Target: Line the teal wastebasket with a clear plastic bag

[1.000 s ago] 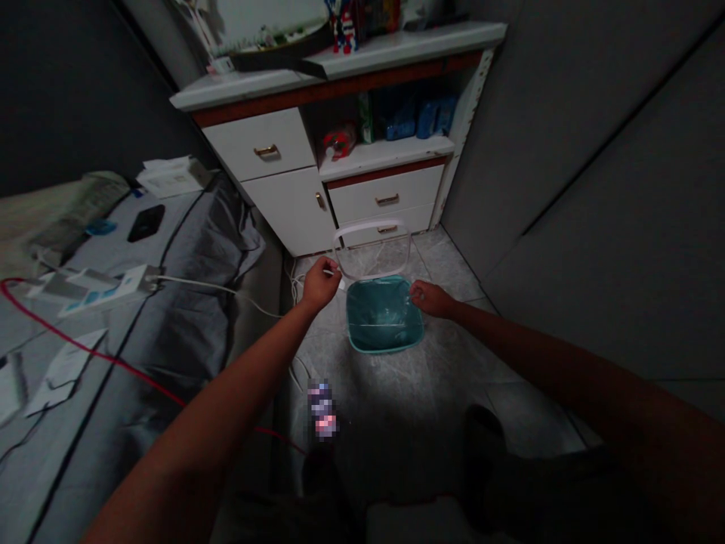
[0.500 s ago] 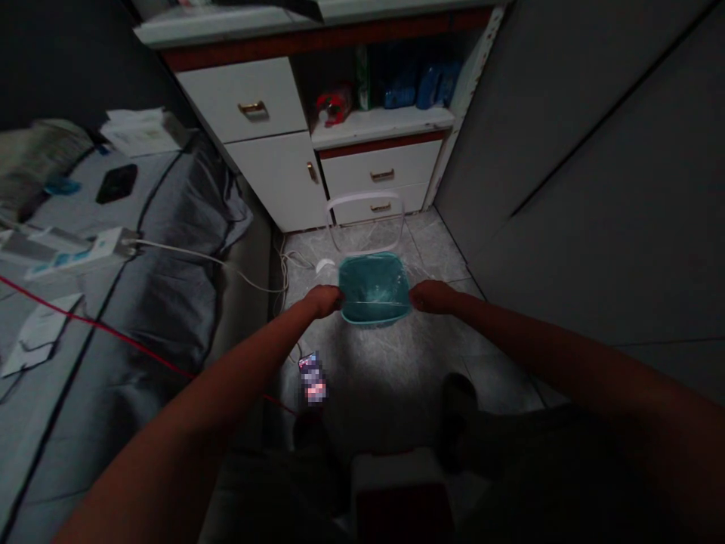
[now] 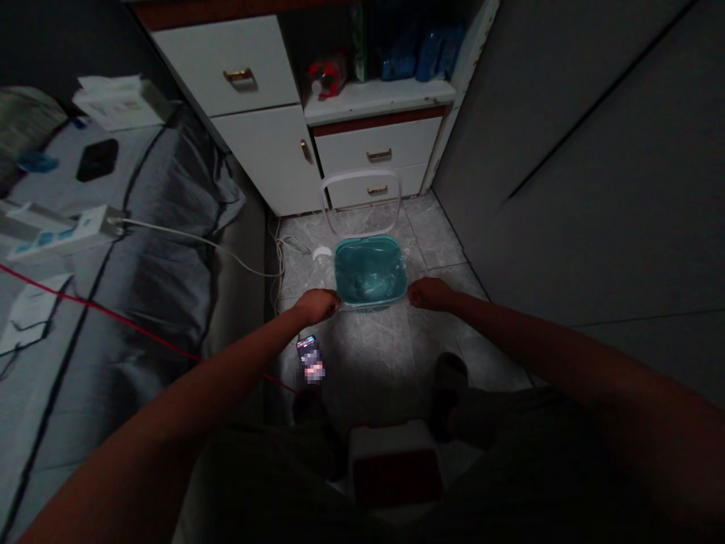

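A small teal bin [image 3: 371, 249] lined with a clear plastic bag stands on the grey tiled floor. My left hand [image 3: 317, 306] is closed at the bin's near left corner. My right hand [image 3: 430, 293] is closed at the near right corner. Both pinch the bag's edge, which stretches in a thin line between them along the bin's near rim. A white rectangular ring frame [image 3: 361, 177] leans upright just behind the bin, against the drawers.
A lit phone [image 3: 311, 357] lies on the floor near my left forearm. A white cabinet [image 3: 266, 151] with drawers stands behind the bin. On the left is a bed [image 3: 141, 249] with a power strip [image 3: 62, 230], cables and papers. A grey wall closes the right; a small stool [image 3: 393, 468] sits below me.
My left hand left the white ring's side and came down to the bin's near left corner. My right hand slid to the near right corner. The view tilted downward.
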Demonstrator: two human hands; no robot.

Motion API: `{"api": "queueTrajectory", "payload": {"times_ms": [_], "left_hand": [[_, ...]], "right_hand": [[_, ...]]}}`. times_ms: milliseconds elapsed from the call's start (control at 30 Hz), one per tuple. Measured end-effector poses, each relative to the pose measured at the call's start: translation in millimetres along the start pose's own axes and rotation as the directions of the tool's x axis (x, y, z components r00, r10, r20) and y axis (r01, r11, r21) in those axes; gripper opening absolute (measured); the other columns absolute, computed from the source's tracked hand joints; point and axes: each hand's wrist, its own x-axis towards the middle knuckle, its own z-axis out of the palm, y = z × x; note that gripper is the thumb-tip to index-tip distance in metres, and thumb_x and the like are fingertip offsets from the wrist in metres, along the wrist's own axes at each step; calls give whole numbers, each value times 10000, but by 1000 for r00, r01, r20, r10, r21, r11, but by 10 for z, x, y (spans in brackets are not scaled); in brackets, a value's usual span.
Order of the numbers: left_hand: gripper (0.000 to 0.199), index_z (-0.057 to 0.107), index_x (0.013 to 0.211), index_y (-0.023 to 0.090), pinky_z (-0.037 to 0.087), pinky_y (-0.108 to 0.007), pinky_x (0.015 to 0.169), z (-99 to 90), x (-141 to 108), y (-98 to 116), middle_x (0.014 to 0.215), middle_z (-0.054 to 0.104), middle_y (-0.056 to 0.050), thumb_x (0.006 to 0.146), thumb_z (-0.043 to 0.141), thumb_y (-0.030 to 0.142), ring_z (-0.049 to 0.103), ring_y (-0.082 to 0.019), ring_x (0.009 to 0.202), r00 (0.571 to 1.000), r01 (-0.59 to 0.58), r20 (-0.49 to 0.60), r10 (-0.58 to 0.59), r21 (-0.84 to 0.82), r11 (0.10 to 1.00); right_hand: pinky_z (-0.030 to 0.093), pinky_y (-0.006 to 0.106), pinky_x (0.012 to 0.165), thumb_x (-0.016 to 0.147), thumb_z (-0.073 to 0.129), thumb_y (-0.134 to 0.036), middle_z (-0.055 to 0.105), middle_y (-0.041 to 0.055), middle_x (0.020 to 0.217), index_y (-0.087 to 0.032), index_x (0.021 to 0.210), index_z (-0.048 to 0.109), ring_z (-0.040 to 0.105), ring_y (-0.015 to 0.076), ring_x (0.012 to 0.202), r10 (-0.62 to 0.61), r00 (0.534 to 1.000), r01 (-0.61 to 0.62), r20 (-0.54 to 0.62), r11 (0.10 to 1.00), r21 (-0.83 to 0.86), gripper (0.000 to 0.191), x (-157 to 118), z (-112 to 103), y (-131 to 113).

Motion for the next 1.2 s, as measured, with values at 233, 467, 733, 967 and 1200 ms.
{"api": "queueTrajectory", "payload": {"times_ms": [233,467,733,967,1200], "left_hand": [[199,800,962,251,492,-291,774,84,114,-101,1100,781,-56,851,639,213,723,-239,978,986,149,-59,-158,-133,980],[223,768,1053,251,523,-312,814,-96,156,-141,1090,795,-45,897,634,337,732,-233,924,884,360,-192,-426,-299,884],[555,451,1544,279,537,-374,862,-354,500,-163,1118,802,-86,1012,558,400,746,-293,1053,743,516,-258,-618,-367,774],[377,710,1285,277,540,-369,886,-284,822,-364,1181,802,-107,1026,520,473,730,-300,1140,719,580,-204,-665,-352,735],[349,777,1032,207,541,-353,870,-175,985,-681,1026,811,-132,987,554,471,747,-290,1011,723,463,-249,-644,-518,719]], "right_hand": [[488,278,804,892,723,-259,802,75,1051,-227,955,822,734,246,985,91,993,-85,-74,993,86,121,215,143,134],[494,263,858,803,657,-56,782,51,1043,-192,1021,756,704,190,964,173,942,-69,-288,939,337,276,423,210,343],[538,354,949,839,648,-198,687,132,1160,-169,1210,673,664,257,1066,453,710,-123,-539,834,538,373,801,11,195],[531,326,975,959,614,-305,692,113,1307,-242,1349,709,685,246,1124,447,799,-224,-403,841,492,407,985,-171,146],[500,235,795,960,628,-383,801,71,1121,-224,1057,818,732,212,1009,537,797,-305,-277,753,583,265,1143,-311,286]]}}
